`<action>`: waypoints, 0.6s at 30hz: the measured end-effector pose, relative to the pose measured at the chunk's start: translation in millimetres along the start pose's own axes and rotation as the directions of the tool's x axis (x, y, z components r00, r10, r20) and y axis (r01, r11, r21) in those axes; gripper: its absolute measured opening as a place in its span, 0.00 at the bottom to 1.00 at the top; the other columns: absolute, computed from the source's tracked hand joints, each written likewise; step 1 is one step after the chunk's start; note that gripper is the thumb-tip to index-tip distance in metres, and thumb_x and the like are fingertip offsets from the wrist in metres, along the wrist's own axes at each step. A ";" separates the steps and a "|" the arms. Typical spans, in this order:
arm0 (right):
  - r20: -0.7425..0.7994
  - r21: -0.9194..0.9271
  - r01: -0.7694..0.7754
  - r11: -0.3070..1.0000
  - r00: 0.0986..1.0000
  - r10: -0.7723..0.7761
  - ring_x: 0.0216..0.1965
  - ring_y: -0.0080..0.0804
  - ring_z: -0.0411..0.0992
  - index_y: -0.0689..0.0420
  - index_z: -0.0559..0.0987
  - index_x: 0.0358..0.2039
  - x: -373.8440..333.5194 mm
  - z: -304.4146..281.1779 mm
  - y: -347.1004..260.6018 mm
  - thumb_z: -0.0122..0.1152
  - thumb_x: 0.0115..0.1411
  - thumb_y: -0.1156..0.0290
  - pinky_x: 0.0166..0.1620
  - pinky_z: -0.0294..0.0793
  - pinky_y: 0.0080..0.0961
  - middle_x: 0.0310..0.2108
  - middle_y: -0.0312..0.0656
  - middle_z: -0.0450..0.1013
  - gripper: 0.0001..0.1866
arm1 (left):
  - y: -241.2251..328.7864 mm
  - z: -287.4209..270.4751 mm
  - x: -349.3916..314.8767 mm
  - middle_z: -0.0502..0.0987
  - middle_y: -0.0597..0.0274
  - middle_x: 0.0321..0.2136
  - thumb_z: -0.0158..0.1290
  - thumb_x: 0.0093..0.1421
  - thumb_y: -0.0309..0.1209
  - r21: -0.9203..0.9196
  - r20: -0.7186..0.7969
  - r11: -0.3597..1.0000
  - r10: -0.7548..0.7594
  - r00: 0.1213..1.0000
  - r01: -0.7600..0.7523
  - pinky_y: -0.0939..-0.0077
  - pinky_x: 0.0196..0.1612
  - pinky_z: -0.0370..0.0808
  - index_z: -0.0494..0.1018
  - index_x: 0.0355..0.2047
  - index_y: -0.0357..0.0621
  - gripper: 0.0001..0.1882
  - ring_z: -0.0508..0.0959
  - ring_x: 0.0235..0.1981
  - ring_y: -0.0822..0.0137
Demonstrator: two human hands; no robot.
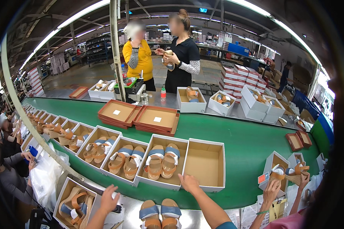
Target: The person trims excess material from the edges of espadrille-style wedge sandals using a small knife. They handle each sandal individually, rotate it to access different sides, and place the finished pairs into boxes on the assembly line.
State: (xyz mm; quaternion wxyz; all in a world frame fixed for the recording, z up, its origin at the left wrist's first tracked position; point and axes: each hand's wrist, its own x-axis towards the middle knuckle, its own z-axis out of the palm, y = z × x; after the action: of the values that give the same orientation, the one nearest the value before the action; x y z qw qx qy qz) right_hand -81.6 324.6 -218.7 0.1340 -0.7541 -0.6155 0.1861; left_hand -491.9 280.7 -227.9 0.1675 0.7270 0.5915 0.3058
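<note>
My right hand (189,183) grips the near left corner of a white shoebox (206,164) with a bare brown inside, on the green conveyor belt. Close against that box stands another shoebox holding a pair of blue and tan sandals (162,162). My left hand (109,199) hovers open over the metal ledge, fingers apart, holding nothing. Beside it, at the lower left, is an open shoebox with wedge sandals (75,208) in it. Between my forearms, another pair of blue and tan sandals (160,214) lies on the ledge.
Filled shoeboxes (99,149) line the belt to the left. Red-brown lids (156,118) are stacked beyond them. At right, a co-worker's hands (271,191) handle a wedge sandal at a box. Two people (181,57) stand across the belt. A pole (42,141) crosses at left.
</note>
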 end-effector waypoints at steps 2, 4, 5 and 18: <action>0.036 -0.004 0.042 0.999 0.998 -0.042 0.42 0.57 0.75 0.63 0.77 0.41 -8.6 -2.8 24.5 0.46 0.66 0.50 0.46 0.73 0.49 0.36 0.58 0.77 0.26 | 34.4 30.7 -39.9 0.74 0.45 0.51 0.59 0.55 0.33 -0.098 -0.014 0.995 0.005 1.000 -0.006 0.60 0.58 0.67 0.74 0.48 0.41 0.20 0.72 0.54 0.47; -0.192 -0.027 0.256 0.966 0.947 -0.257 0.46 0.55 0.73 0.62 0.77 0.43 -45.2 3.6 33.0 0.50 0.65 0.54 0.49 0.72 0.46 0.40 0.56 0.76 0.22 | 42.0 34.0 -73.6 0.75 0.45 0.50 0.59 0.55 0.33 -0.177 0.035 0.984 0.024 0.999 -0.017 0.60 0.56 0.69 0.75 0.48 0.41 0.20 0.73 0.53 0.47; -0.297 -0.058 0.370 0.927 0.880 -0.370 0.47 0.54 0.72 0.62 0.78 0.44 -62.1 7.2 34.8 0.52 0.65 0.57 0.50 0.71 0.44 0.42 0.55 0.76 0.20 | 43.0 39.8 -95.5 0.75 0.45 0.48 0.59 0.56 0.32 -0.206 0.033 0.978 0.003 0.999 0.004 0.62 0.55 0.70 0.74 0.48 0.40 0.20 0.74 0.51 0.48; 0.447 0.816 -0.317 0.483 0.876 -0.180 0.65 0.47 0.58 0.53 0.39 0.71 -300.6 117.2 135.6 0.62 0.62 0.61 0.59 0.68 0.42 0.68 0.52 0.50 0.48 | 59.4 145.5 -225.2 0.75 0.51 0.49 0.55 0.62 0.38 -0.620 0.657 0.655 0.131 0.742 0.433 0.66 0.54 0.70 0.68 0.55 0.37 0.24 0.74 0.51 0.60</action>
State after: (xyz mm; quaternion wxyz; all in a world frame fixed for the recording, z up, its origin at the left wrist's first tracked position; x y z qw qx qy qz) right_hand -66.8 -0.6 -347.2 0.3339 -0.5347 -0.4154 0.6558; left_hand -378.8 66.7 -357.5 0.6687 0.5964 0.3803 0.2293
